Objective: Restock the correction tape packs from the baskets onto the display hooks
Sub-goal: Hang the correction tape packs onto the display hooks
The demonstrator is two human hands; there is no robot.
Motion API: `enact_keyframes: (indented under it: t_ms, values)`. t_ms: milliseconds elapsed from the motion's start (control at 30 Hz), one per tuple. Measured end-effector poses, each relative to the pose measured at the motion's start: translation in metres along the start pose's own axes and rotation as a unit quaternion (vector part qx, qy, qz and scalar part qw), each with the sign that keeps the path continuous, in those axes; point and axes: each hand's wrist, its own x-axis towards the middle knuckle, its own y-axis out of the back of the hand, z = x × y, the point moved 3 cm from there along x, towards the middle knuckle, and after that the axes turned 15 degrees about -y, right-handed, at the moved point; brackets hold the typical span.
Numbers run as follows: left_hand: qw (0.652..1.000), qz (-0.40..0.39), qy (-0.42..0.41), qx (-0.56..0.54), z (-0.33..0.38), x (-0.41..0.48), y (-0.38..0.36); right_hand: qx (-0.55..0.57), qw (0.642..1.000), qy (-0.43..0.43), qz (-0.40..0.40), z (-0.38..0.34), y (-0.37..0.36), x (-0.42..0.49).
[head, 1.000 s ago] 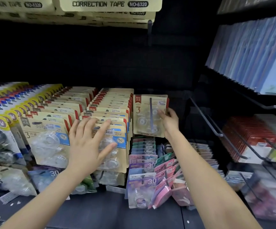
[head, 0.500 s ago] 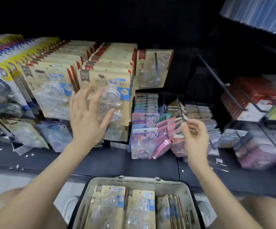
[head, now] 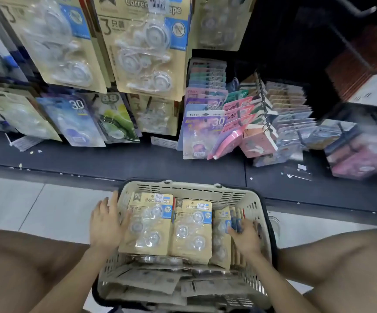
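The left hand [head: 106, 224] rests flat-fingered on the beige slotted plastic basket [head: 189, 186]; inside, the right hand [head: 246, 237] seems to pinch upright tan-card correction tape packs [head: 221, 245].

A single wide-angle view from the person's head tilts steeply down and forward — the cream basket [head: 189, 191] lies close below, low in frame, while the hanging correction tape packs [head: 146, 48] and the dark shelf [head: 115, 161] fill the upper half — near, bowed at the edges.
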Motion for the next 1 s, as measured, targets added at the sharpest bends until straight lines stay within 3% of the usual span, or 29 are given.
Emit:
enact_keyframes:
  t_ms: [100, 333, 500, 1000]
  values:
    - [1.000, -0.013, 0.011, -0.008, -0.012, -0.015, -0.016, -0.028, 0.999, -0.013, -0.019, 0.006, -0.016, 0.010]
    - [0.998, -0.019, 0.029, -0.050, -0.016, -0.021, -0.020, -0.138, 0.990, -0.015, 0.022, 0.009, -0.037, 0.028]
    - [0.997, -0.032, 0.048, -0.049, -0.012, -0.021, -0.018, -0.117, 0.992, -0.040, -0.010, 0.010, -0.047, 0.030]
    - [0.999, -0.006, 0.029, -0.032, -0.015, -0.021, -0.023, -0.099, 0.990, -0.017, 0.101, -0.005, 0.004, 0.006]
